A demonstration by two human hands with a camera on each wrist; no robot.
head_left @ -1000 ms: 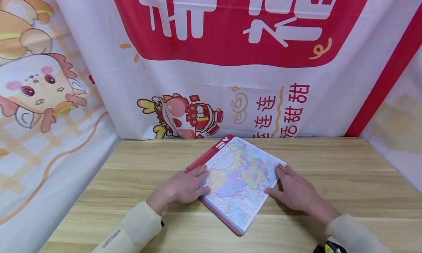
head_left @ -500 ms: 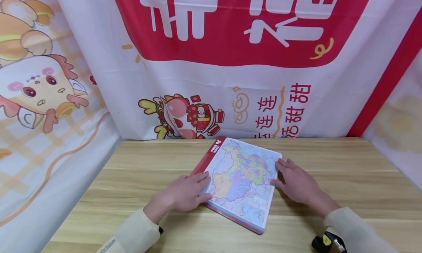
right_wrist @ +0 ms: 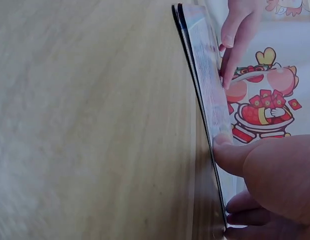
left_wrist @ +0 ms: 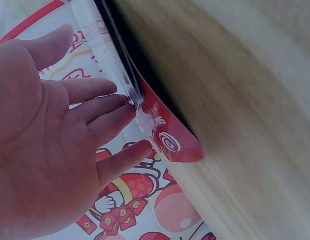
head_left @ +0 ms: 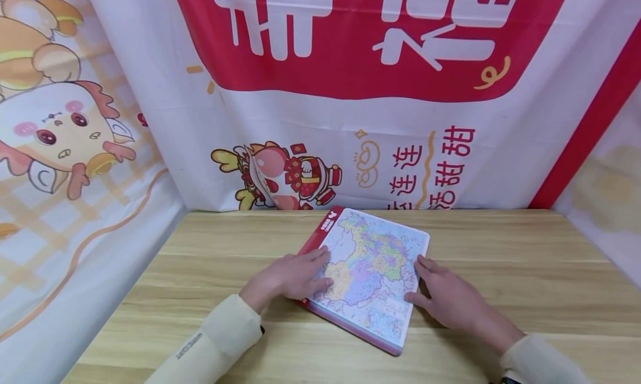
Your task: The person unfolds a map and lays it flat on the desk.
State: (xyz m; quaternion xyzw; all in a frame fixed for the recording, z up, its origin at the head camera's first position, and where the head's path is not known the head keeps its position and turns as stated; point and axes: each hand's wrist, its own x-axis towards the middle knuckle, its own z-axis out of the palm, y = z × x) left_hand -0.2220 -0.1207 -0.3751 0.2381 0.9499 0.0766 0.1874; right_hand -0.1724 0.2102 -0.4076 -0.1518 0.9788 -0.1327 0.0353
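On a pale wood-grain bench point(head_left: 511, 256), a flat rectangular multicoloured map with a red strip point(head_left: 370, 270) is touched at opposite edges by the left hand point(head_left: 299, 275) and right hand point(head_left: 453, 298), each grip loose, fingers outstretched. Behind, a white cloth printed in red point(head_left: 315, 114) is hung.

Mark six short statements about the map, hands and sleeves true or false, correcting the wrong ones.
1. The map lies printed side up. True.
2. The right hand touches the map. True.
3. Both sleeves are black. False: they are pale.
4. The red strip is on the side nearer the left hand. True.
5. The left hand makes a fist. False: its fingers are extended.
6. The map sits square to the table. False: it is turned at an angle.
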